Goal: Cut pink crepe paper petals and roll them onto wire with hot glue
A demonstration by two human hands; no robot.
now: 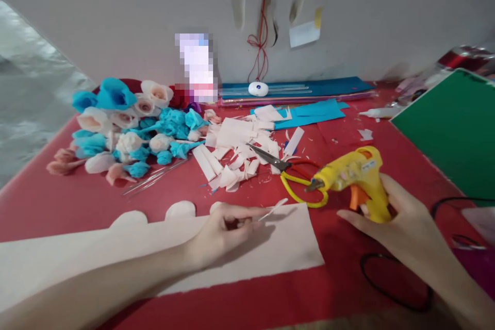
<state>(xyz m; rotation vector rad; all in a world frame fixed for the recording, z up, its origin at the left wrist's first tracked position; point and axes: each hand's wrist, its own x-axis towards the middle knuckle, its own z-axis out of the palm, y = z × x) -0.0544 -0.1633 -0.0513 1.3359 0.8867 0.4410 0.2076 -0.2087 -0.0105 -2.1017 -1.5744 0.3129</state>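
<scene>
"Toward four o'clock on the red table [232, 309], what's the right hand [406, 221] got?"

"A yellow glue gun [358, 172], nearer half past three. The hand is wrapped round its grip, most fingers hidden behind it, and the thumb sticks out clear of the orange trigger [359, 197]."

"Where does the nozzle [315, 185] point?"

"To nine o'clock, across the yellow handle of the scissors [284, 165]. I can't tell whether the two touch."

"And the left hand [222, 229]?"

"At six, thumb and fingertips pinched together on a thin white piece [274, 209], seen nearly edge-on. It's held over a long pale sheet [297, 242], with a shadow falling beneath."

"What shows along that sheet's far edge?"

"Three rounded pale pieces [180, 210], around seven to eight o'clock. The one beside the hand is partly covered by it."

"In the middle?"

"Pale paper scraps [234, 134] in a loose heap, the scissor blades reaching into it. Bright blue paper [319, 113] lies at two."

"And round the rest?"

"Paper flowers [116, 95] at nine, blue, white and pink, bunched close. A green board [450, 134] at three. By the wall at twelve, a small white oval object [258, 88], with a red cord [262, 44] hanging above."
</scene>
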